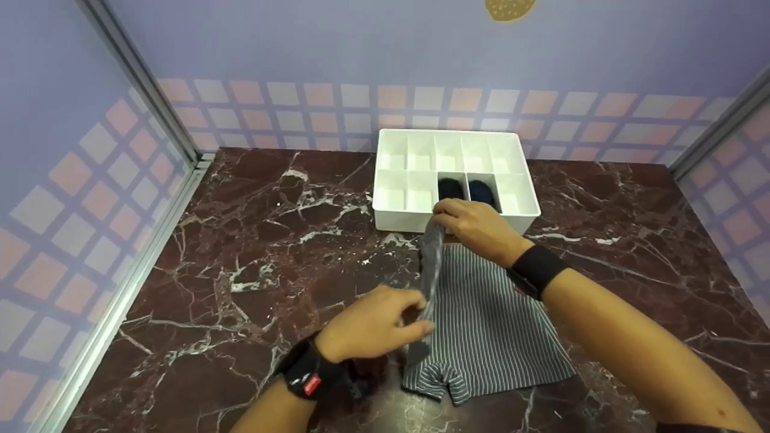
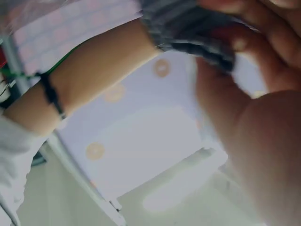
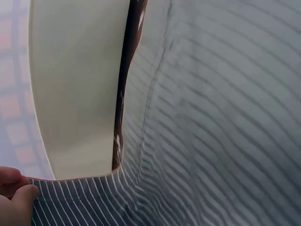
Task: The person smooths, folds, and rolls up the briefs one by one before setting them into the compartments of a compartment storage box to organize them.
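Observation:
A grey-and-white striped shirt (image 1: 499, 325) lies on the table, its left side lifted into a standing fold. At the far end of that fold, my right hand (image 1: 478, 225) pinches the cloth; the right wrist view shows the fingertips (image 3: 21, 190) on the shirt's edge (image 3: 75, 193). My left hand (image 1: 376, 322) is at the fold's near end, thumb and forefinger curved around it. The left wrist view has bunched striped cloth (image 2: 183, 26) between that thumb (image 2: 221, 99) and the fingers. One short sleeve (image 1: 442, 382) lies crumpled at the near left.
Just beyond the shirt stands a white divided box (image 1: 385, 219), with dark rolled pieces of cloth (image 1: 481, 192) in two front compartments. The dark red marbled table (image 1: 240, 270) meets patterned walls (image 1: 337, 54) at the back and sides.

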Demonstrator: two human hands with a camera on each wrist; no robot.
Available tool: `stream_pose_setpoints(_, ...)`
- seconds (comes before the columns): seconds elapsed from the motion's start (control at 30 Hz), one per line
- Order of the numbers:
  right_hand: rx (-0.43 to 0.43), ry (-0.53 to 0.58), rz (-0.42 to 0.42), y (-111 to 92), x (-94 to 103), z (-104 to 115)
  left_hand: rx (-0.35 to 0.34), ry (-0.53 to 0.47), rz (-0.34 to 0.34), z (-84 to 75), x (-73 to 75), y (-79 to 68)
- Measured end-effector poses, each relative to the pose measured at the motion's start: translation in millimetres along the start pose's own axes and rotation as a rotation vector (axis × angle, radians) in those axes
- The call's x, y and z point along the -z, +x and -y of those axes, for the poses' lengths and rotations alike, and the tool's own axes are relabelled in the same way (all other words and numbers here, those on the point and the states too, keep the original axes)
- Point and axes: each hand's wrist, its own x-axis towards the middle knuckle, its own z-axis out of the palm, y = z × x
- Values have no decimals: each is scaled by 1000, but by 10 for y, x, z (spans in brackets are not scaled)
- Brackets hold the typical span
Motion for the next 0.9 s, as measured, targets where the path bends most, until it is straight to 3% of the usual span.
stream_pose_setpoints(0.1, -61, 39, 5, -168, 102, -64, 10, -74, -32, -164, -96, 172)
stream_pose_setpoints(0.2, -122, 56, 18, -354, 193, -120, 10, -81, -67, -316, -191, 341)
stream_pose_setpoints(0.43, -186, 6, 46, -722, 347, -204, 23, -102, -60, -603, -556, 677)
stream_pose_setpoints(0.67, -167, -31, 4, -978, 389, -291, 37, 82, -104, -741, -931, 989)
stream_pose_setpoints(0.9, -175, -47, 87, -1320, 305, -310, 67, 244, -121, -697, -1330, 1210)
